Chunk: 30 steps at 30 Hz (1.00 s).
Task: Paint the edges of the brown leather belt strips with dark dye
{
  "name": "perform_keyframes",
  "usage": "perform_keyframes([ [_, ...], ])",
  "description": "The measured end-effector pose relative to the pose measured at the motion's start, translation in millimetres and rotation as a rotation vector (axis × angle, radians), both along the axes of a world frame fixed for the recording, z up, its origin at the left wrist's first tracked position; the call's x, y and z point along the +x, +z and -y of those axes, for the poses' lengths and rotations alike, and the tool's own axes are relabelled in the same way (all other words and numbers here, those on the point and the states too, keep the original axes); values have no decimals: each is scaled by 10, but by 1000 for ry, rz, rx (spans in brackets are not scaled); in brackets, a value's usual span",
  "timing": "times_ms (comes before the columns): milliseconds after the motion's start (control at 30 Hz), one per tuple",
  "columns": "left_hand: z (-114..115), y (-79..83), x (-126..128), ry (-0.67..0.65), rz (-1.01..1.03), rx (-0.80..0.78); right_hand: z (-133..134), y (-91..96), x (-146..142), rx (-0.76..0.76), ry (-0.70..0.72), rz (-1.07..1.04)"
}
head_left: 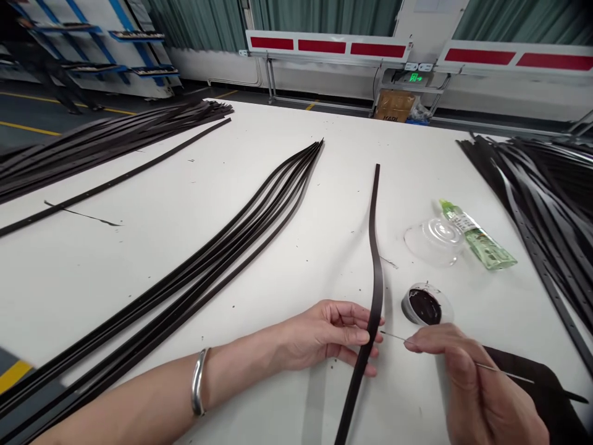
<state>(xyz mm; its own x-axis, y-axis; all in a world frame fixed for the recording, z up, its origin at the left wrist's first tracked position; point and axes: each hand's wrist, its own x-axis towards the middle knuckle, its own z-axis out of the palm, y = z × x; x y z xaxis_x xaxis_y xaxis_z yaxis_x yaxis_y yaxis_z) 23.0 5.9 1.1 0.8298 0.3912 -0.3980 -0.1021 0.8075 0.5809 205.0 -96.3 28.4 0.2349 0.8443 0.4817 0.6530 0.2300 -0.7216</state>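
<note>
My left hand (pixel 338 334), with a silver bangle on its wrist, pinches a long dark strap (pixel 376 278) between thumb and fingers. The strap runs from the near edge up the table and bends slightly above my grip. In my right hand (pixel 482 383) is a thin metal rod tool (pixel 504 372) with a dark flattened end. Its fine tip points at the strap's right edge, close to my left fingers; whether it touches I cannot tell. Just beyond my right hand stands a small clear cup (pixel 424 305) of dark paste or paint.
A clear plastic lid (pixel 435 240) lies beside a green tube (pixel 482 238). Several straps (pixel 222 253) fan across the white table (pixel 352 142). Piles of dark straps lie at far left (pixel 115 136) and right (pixel 546 204). A dark flat piece (pixel 546 383) is under my right hand. A person (pixel 41 55) stands back left.
</note>
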Motion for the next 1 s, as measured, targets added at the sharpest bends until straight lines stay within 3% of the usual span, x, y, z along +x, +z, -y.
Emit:
perform_keyframes([
  [167,0,14,3,-5,0,10,-45,-79,43,51,168,97],
  [1000,1,-17,-1,-24,16,29,-116,-14,-37,113,170,83],
])
